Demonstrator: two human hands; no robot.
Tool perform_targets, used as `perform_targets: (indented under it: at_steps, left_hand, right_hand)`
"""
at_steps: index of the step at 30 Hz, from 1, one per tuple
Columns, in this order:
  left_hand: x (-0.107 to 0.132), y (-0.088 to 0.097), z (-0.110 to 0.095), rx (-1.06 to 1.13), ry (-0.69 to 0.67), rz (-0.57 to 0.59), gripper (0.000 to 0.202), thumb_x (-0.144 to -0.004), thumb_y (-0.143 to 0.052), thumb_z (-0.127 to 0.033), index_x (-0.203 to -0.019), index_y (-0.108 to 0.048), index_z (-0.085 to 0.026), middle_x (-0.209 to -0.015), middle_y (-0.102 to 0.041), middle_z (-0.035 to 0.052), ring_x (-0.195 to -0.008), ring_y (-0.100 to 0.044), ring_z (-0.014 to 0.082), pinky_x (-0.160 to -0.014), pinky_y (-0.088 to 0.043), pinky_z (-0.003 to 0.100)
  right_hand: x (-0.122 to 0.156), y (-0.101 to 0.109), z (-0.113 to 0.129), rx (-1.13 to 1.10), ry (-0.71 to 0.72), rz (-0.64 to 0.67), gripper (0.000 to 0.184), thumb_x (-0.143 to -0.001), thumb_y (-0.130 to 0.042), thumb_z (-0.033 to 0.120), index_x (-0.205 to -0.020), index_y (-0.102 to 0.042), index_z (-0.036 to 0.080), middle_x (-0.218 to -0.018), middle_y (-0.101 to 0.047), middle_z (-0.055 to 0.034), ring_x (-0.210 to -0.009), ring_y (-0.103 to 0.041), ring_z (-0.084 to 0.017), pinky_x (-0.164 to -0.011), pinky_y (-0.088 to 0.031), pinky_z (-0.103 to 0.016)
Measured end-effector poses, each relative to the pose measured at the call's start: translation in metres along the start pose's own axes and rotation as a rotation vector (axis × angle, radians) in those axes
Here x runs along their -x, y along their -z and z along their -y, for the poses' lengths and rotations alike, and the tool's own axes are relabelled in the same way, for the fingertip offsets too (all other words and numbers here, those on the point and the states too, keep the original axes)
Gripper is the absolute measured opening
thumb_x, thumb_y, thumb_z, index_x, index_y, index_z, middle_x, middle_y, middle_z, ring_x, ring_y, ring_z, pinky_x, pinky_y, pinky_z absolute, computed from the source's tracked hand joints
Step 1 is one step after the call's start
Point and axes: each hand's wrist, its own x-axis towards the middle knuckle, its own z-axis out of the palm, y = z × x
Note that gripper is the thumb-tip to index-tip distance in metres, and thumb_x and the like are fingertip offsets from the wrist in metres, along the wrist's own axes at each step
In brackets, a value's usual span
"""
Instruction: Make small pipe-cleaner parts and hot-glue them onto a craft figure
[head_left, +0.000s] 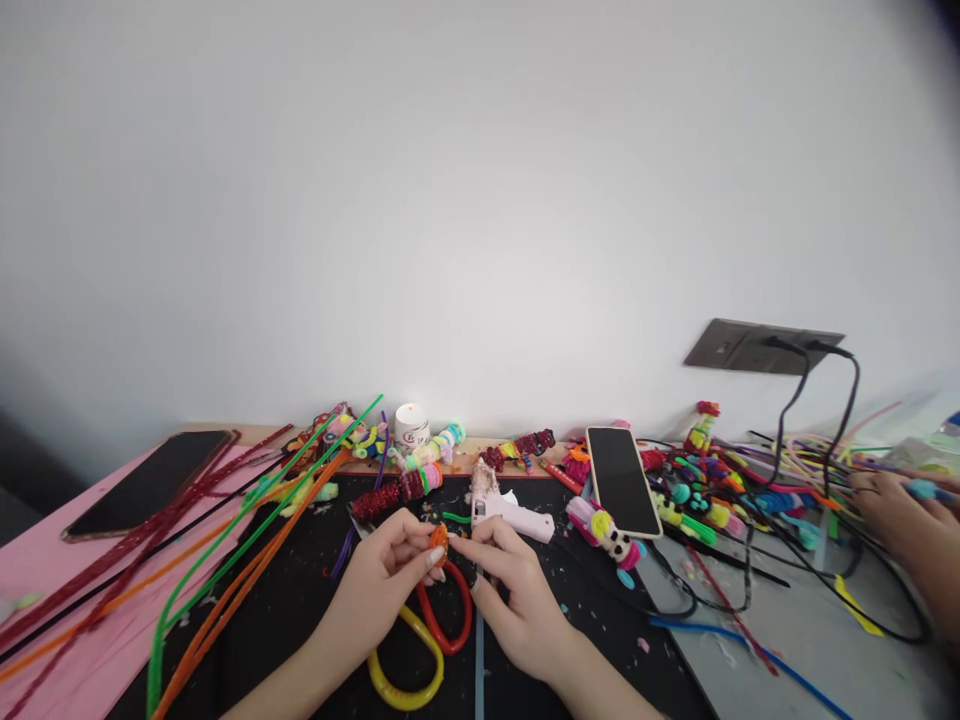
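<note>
My left hand [386,580] and my right hand [510,590] meet over the black mat [300,600], fingers pinched from both sides on a small orange pipe-cleaner coil [439,543]. Beneath my hands lie scissors with a red handle loop [450,620] and a yellow handle loop [405,670]. A white glue gun [506,512] rests just beyond my right hand.
Long green, orange and red pipe cleaners [225,570] fan out on the left beside a phone [150,480] on a pink sheet. A second phone [622,478] lies right of the glue gun among colourful pipe-cleaner figures [690,500]. Cables run to a wall socket [757,345]. Another person's hand [900,510] works at far right.
</note>
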Motion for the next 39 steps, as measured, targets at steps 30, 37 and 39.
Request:
perform_targets:
  at_steps: [30,37,39]
  left_hand:
    - [-0.0015,0.0007,0.0017,0.017,0.002,-0.049,0.029,-0.072,-0.065,-0.024,-0.097,-0.050,-0.021,-0.064,-0.060,-0.0061,-0.059,-0.064,0.0143,-0.060,-0.051,0.026]
    - [-0.0023,0.0016,0.0018,0.000,0.021,-0.034,0.024,-0.073,-0.065,-0.023,-0.093,-0.053,-0.019,-0.067,-0.061,-0.0047,-0.061,-0.064,0.0142,-0.063,-0.053,0.028]
    - [-0.0023,0.0017,0.0022,-0.001,0.015,-0.034,0.022,-0.073,-0.065,-0.023,-0.092,-0.054,-0.019,-0.067,-0.061,-0.0044,-0.061,-0.064,0.0141,-0.063,-0.053,0.027]
  right_hand:
    - [-0.0010,-0.0004,0.0009,0.005,-0.003,0.005,0.037,-0.085,-0.043,0.015,-0.120,-0.055,0.021,-0.090,-0.048,-0.0055,-0.082,-0.049,-0.018,-0.071,-0.044,-0.031]
    - [-0.0011,-0.0004,0.0013,0.005,-0.001,0.007,0.037,-0.085,-0.043,0.014,-0.120,-0.055,0.020,-0.090,-0.048,-0.0055,-0.083,-0.049,-0.019,-0.073,-0.044,-0.031]
    - [-0.0011,-0.0003,0.0018,0.006,-0.002,0.008,0.036,-0.085,-0.043,0.015,-0.119,-0.055,0.020,-0.090,-0.048,-0.0055,-0.083,-0.049,-0.019,-0.073,-0.044,-0.031]
